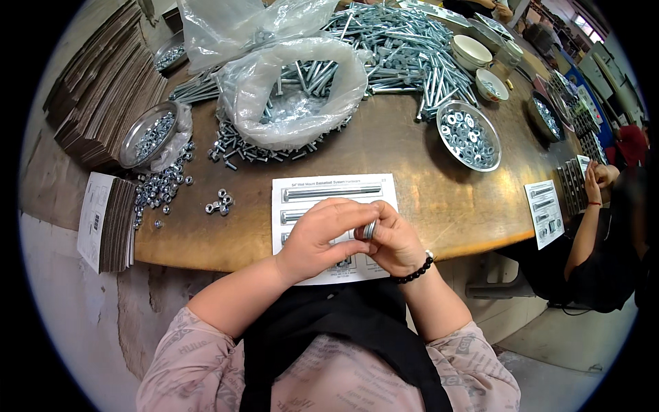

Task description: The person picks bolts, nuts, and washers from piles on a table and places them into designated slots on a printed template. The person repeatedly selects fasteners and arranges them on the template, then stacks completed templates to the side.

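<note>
My hands meet in front of me over a white printed card [336,183] with pictures of bolts. A small stack of metal washers [368,230] is pinched on edge between them. My right hand [398,244], with dark beads round its wrist, has thumb and fingers closed on the stack. From the other side, my left hand [319,233] curves in, its fingertips and thumb against the same washers. Both hands hide much of the card's middle. Farther right stands a metal bowl [495,161] of loose washers.
An open plastic bag [240,113] of bolts sits beyond the card, near a big bolt heap [405,48]. Loose nuts [161,189], a bowl of nuts [130,161] and cardboard stacks [96,89] lie left. A co-worker's hands [598,175] are at the right, near another card [544,213].
</note>
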{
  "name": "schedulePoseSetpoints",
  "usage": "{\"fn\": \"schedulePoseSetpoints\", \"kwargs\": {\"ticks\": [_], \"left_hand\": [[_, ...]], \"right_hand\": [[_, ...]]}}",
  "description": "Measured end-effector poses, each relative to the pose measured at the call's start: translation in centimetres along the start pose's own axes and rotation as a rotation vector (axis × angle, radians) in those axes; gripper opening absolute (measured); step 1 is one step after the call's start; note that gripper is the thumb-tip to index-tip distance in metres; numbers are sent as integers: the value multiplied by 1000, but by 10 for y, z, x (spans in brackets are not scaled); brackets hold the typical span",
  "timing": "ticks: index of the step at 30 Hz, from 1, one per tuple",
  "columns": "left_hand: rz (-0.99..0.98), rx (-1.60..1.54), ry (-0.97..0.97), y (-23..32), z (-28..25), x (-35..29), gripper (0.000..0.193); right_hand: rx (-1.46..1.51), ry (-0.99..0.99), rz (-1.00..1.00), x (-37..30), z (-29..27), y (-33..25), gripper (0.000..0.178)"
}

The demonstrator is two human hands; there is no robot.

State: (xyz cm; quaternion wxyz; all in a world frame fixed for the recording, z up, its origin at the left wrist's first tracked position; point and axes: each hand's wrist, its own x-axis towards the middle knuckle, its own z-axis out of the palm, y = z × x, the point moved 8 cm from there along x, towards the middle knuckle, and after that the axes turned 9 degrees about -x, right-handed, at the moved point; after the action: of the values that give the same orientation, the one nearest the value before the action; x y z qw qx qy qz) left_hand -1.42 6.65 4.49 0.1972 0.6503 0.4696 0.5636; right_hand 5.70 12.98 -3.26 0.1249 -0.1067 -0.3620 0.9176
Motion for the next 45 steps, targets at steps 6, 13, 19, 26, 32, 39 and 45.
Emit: {"fn": "schedulePoseSetpoints", "kwargs": {"ticks": [6, 13, 19, 26, 32, 39, 45], "left_hand": [[74, 80, -1, 6, -1, -4, 39], [-252, 3, -45, -17, 14, -6, 33], [-267, 287, -390, -51, 78, -14, 25], [-310, 472, -581, -65, 103, -16, 24], [-378, 398, -576, -66, 99, -17, 28], [-369, 347, -314, -38, 20, -24, 44], [-381, 476, -315, -36, 26, -55, 51]], "right_hand": [[46, -16, 45, -7, 6, 15, 19], [-363, 385, -175, -39, -55, -24, 16], [-404, 624, -332, -75, -89, -47, 15], [-416, 633, -334, -84, -94, -46, 14], [-538, 591, -299, -78, -89, -41, 14], [-1507, 470, -368, -64, -33, -42, 18], [-1926, 174, -346, -37, 11, -3, 39]]}}
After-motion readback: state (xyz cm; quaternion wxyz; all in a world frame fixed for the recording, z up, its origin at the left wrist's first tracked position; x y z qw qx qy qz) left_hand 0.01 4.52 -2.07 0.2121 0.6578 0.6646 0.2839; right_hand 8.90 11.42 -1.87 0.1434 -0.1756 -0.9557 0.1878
